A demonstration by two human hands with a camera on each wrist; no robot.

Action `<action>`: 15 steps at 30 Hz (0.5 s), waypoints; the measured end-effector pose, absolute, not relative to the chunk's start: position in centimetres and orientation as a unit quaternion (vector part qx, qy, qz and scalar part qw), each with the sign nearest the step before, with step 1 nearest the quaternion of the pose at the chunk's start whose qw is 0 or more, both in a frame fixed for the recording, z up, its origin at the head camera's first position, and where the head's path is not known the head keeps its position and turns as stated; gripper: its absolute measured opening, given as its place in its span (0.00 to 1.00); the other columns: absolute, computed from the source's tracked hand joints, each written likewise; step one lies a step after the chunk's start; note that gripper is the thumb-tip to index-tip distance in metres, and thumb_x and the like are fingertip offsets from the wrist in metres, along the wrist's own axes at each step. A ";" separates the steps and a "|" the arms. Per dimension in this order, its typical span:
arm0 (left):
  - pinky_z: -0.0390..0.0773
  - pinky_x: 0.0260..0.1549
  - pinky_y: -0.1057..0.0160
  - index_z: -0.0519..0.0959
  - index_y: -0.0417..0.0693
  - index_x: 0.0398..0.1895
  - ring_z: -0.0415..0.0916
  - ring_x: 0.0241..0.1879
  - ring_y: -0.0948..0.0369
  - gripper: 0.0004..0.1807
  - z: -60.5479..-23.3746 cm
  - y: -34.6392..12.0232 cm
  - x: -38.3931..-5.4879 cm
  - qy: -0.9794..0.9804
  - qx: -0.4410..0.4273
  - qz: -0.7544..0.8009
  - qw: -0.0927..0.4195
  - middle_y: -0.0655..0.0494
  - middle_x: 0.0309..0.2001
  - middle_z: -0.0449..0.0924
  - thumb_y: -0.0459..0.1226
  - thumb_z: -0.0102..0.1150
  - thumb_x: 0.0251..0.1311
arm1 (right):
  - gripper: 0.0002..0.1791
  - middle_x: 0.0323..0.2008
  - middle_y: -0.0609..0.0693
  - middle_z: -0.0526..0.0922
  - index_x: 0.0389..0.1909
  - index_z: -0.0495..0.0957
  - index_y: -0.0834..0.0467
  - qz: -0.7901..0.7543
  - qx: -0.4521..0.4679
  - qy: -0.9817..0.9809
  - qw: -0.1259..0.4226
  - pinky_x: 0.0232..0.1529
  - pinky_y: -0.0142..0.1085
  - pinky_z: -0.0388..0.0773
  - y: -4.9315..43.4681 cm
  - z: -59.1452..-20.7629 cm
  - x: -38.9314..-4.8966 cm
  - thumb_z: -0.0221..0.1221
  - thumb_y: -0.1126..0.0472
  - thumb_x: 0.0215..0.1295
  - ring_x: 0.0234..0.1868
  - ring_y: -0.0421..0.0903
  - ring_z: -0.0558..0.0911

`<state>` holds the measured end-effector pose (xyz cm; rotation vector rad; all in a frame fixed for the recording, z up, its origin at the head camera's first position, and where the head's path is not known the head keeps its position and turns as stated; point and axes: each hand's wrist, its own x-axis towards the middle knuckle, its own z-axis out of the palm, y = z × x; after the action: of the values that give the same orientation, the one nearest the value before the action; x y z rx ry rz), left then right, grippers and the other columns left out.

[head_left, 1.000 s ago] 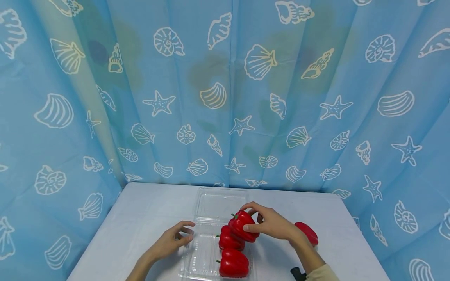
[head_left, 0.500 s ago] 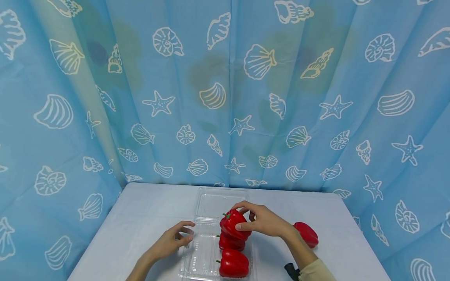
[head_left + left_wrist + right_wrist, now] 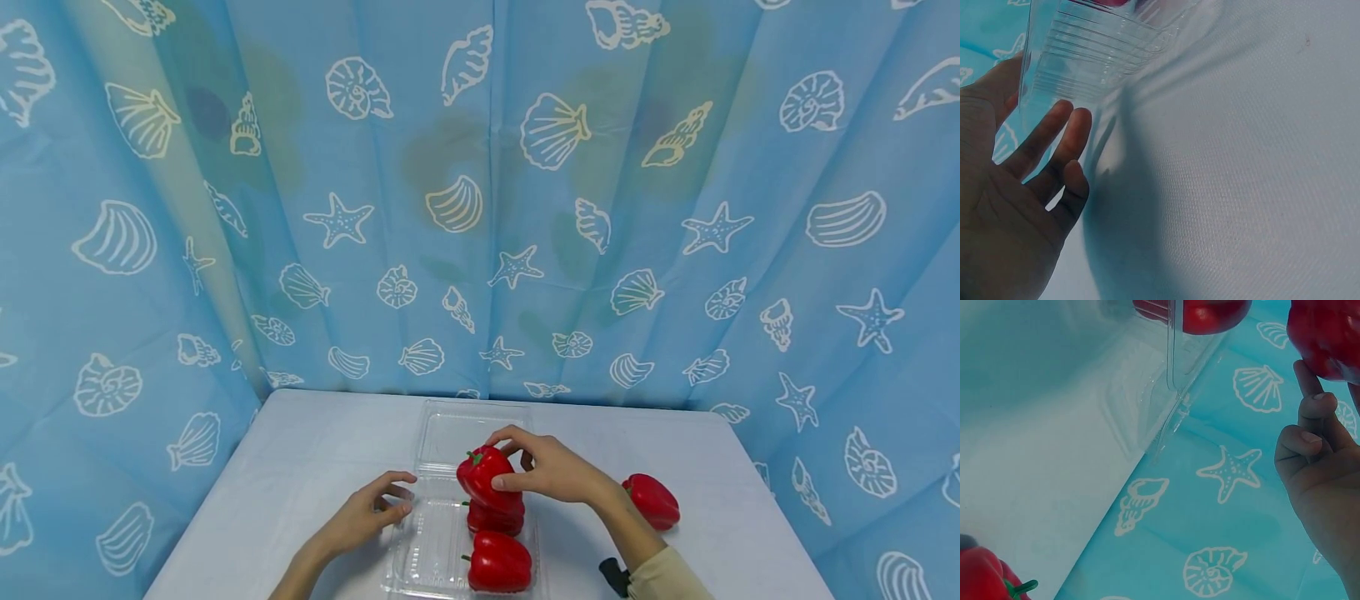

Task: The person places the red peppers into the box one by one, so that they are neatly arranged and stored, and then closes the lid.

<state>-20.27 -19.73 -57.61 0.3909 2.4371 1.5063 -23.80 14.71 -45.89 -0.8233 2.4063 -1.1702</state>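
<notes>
My right hand (image 3: 555,468) grips a red bell pepper (image 3: 487,475) with a green stem, held above the clear plastic box (image 3: 431,546). Two more red peppers lie along the box's right side: a front pepper (image 3: 498,562), and a rear pepper (image 3: 495,518) partly covered by the held one. At the box's left wall is my left hand (image 3: 367,517), its fingers relaxed and holding nothing. In the left wrist view the fingertips (image 3: 1077,125) are close to the clear wall; whether they touch it I cannot tell. The right wrist view shows the held pepper (image 3: 1329,337) at the fingertips.
The box's clear lid (image 3: 465,433) lies folded back toward the curtain. One more red pepper (image 3: 652,502) rests on the white table (image 3: 322,433), right of the box, beyond my right forearm. A blue curtain (image 3: 480,250) with shell prints stands behind the table and at both sides.
My right hand has carried the pepper leftward, from the box's right edge to over the rear pepper. The left hand has stayed in place.
</notes>
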 end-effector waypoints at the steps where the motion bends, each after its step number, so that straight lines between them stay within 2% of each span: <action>1: 0.80 0.37 0.56 0.70 0.54 0.67 0.81 0.40 0.58 0.25 -57.6 -19.7 -20.3 0.836 0.134 0.517 0.125 0.44 0.57 0.79 0.44 0.60 0.70 | 0.35 0.52 0.45 0.81 0.62 0.71 0.39 -0.412 -0.289 0.847 0.171 0.35 0.36 0.82 14.7 -45.9 -23.8 0.72 0.45 0.53 0.45 0.47 0.78; 15: 0.78 0.37 0.59 0.70 0.50 0.68 0.81 0.38 0.58 0.25 -57.0 -19.8 -20.2 0.835 0.145 0.516 0.127 0.43 0.58 0.78 0.44 0.59 0.71 | 0.33 0.52 0.45 0.81 0.62 0.72 0.37 -0.402 -0.297 0.850 0.167 0.34 0.36 0.82 13.6 -46.1 -24.0 0.71 0.44 0.54 0.43 0.47 0.78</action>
<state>-20.19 -19.77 -56.99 0.4218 2.4284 1.5018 -23.95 13.61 -46.06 -0.8440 2.4193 -1.1451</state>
